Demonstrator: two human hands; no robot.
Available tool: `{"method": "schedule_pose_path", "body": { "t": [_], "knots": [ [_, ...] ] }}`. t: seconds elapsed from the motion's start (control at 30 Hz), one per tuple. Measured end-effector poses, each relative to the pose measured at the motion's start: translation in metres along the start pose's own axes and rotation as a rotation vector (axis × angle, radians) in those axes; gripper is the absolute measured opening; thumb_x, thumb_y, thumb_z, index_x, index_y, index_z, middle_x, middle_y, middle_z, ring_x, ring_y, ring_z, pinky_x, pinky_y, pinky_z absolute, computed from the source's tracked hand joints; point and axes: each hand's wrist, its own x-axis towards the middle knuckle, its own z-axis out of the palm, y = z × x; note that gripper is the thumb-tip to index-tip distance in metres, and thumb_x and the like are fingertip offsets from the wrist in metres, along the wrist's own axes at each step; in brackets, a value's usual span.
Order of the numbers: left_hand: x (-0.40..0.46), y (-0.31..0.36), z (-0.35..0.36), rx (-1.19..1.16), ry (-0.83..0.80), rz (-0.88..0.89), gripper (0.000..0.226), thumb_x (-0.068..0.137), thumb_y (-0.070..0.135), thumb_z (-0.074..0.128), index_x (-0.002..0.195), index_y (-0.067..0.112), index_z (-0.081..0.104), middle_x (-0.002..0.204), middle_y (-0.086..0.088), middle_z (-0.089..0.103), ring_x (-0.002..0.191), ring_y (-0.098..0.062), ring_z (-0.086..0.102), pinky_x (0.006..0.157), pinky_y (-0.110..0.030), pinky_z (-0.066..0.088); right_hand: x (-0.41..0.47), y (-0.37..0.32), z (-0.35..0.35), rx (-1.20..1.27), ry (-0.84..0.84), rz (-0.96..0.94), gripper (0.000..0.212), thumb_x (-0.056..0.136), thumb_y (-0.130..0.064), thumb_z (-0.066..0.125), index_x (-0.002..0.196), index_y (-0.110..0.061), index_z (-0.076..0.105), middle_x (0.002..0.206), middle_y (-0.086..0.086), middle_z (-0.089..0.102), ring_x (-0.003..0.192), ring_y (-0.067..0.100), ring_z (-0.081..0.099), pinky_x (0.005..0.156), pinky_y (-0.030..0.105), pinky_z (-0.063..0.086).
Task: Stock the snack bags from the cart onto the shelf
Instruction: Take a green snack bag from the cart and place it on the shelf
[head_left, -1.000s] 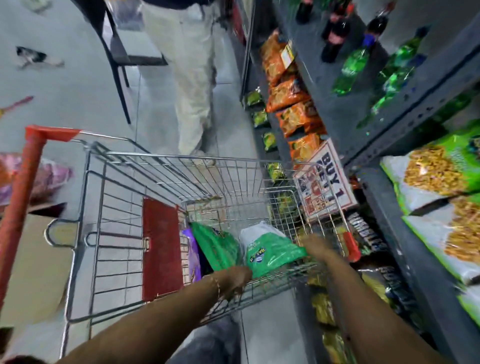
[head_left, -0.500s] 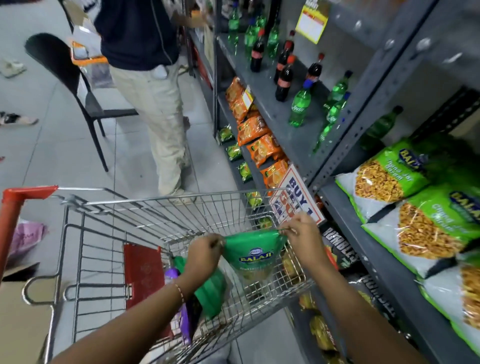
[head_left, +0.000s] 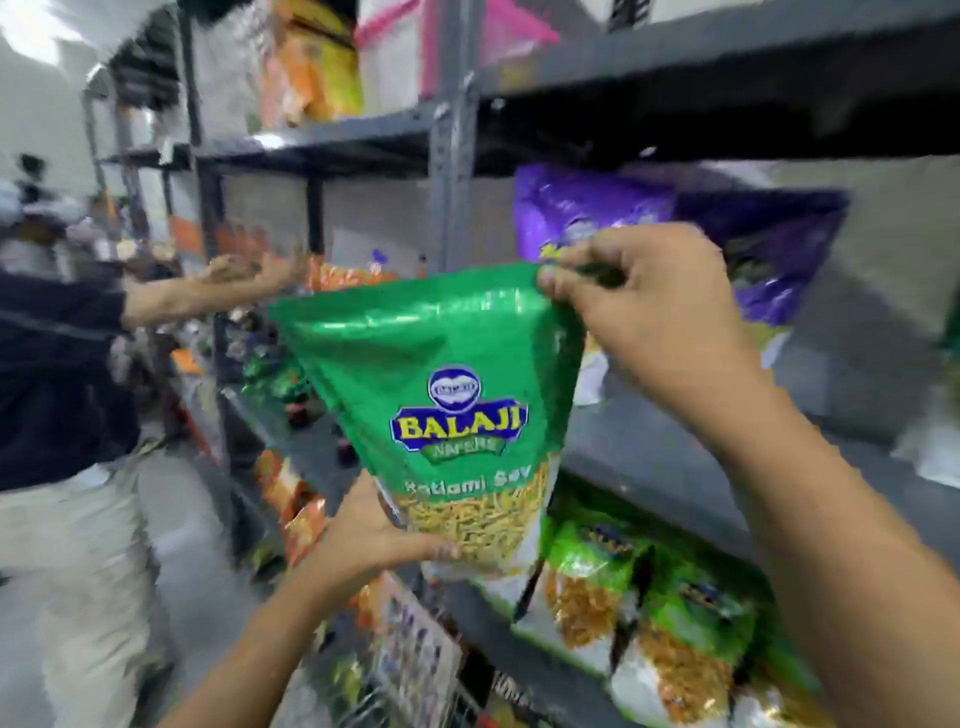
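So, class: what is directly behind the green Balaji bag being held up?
Behind the green Balaji bag held by the left hand and right hand are the grey shelf and purple bags. The bag hides whatever sits on the shelf straight behind it.

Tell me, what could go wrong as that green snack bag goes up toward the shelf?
The right hand only pinches the top corner of the green bag, so it might slip or the seal might tear; the left hand supports just the bottom.

The purple bags already crowd the shelf behind it, so pushing in could knock one down.

Another person's arm reaches along the same shelving, so a bump seems possible.
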Motion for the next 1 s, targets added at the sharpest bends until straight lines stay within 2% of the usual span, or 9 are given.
{"method": "schedule_pose_path", "body": {
  "t": [0.07,0.2,0.27,0.33,0.43,0.53,0.7,0.83,1.0],
  "knots": [
    [0.034,0.041,0.038,-0.036,-0.076,0.14,0.063,0.038,0.01,0.094,0.095,0.0,0.067,0.084,0.001,0.077,0.082,0.01,0.067,0.064,-0.02,0.053,0.026,0.002,-0.049,0.064,0.129,-0.012,0.012,0.077,-0.03,0.069,0.081,-0.019,0.073,0.066,-0.009,0.063,0.063,0.004,0.053,0.066,0.029,0.047],
    [0.069,0.101,0.116,-0.27,-0.197,0.247,0.08,0.042,0.022,0.093,0.115,0.012,0.063,0.111,-0.005,0.074,0.104,-0.021,0.069,0.083,-0.029,0.056,0.005,0.029,-0.125,0.303,0.226,0.138,0.054,0.082,-0.028,0.075,0.126,-0.026,0.043,0.099,-0.012,0.062,0.081,0.003,0.064,0.073,0.023,0.054],
    [0.077,0.123,0.161,-0.354,-0.292,0.263,0.073,0.043,0.018,0.091,0.111,0.014,0.065,0.105,-0.004,0.076,0.098,-0.023,0.071,0.078,-0.029,0.057,-0.048,0.062,-0.154,0.294,0.116,0.279,0.072,0.066,-0.031,0.084,0.124,-0.027,0.042,0.112,-0.008,0.068,0.091,-0.002,0.069,0.079,0.021,0.057],
    [0.082,0.138,0.207,-0.411,-0.383,0.255,0.068,0.044,0.01,0.087,0.107,0.013,0.065,0.098,-0.001,0.077,0.09,-0.02,0.073,0.072,-0.026,0.057,-0.101,0.096,-0.175,0.229,0.009,0.448,0.085,0.052,-0.035,0.094,0.124,-0.025,0.05,0.118,-0.001,0.072,0.104,0.01,0.071,0.093,0.039,0.057],
    [0.077,0.158,0.28,-0.456,-0.523,0.229,0.065,0.049,0.002,0.083,0.109,0.01,0.062,0.098,-0.002,0.077,0.09,-0.021,0.072,0.073,-0.027,0.057,-0.158,0.135,-0.217,0.191,0.172,0.636,0.078,0.044,-0.04,0.096,0.11,-0.027,0.057,0.105,0.0,0.077,0.096,0.015,0.074,0.088,0.043,0.059],
    [0.067,0.172,0.348,-0.463,-0.62,0.167,0.072,0.043,0.013,0.09,0.109,0.013,0.06,0.096,0.0,0.078,0.091,-0.02,0.072,0.073,-0.027,0.058,-0.189,0.156,-0.264,0.105,0.324,0.694,0.069,0.047,-0.03,0.096,0.103,-0.029,0.056,0.101,0.0,0.076,0.093,0.012,0.074,0.086,0.04,0.059],
    [0.051,0.195,0.426,-0.396,-0.772,0.188,0.052,0.065,-0.005,0.079,0.1,0.024,0.054,0.086,0.018,0.075,0.081,0.006,0.069,0.067,-0.012,0.054,-0.228,0.184,-0.319,0.023,0.487,0.71,0.062,0.057,-0.009,0.092,0.101,-0.027,0.052,0.102,0.003,0.073,0.092,0.015,0.073,0.086,0.046,0.059],
    [0.048,0.194,0.469,-0.335,-0.781,0.149,0.071,0.054,0.025,0.089,0.114,0.027,0.05,0.113,0.0,0.071,0.103,-0.014,0.068,0.088,-0.035,0.056,-0.25,0.201,-0.341,0.079,0.557,0.741,0.083,0.042,-0.046,0.095,0.112,-0.035,0.051,0.113,0.002,0.073,0.103,0.019,0.071,0.093,0.051,0.056],
    [0.049,0.2,0.496,-0.314,-0.739,0.066,0.077,0.054,0.026,0.089,0.119,0.019,0.048,0.113,-0.007,0.071,0.098,-0.021,0.069,0.079,-0.036,0.056,-0.26,0.226,-0.354,0.113,0.516,0.768,0.101,0.05,-0.046,0.094,0.134,-0.031,0.04,0.128,-0.003,0.067,0.116,0.017,0.065,0.099,0.049,0.053]
  ]
}}
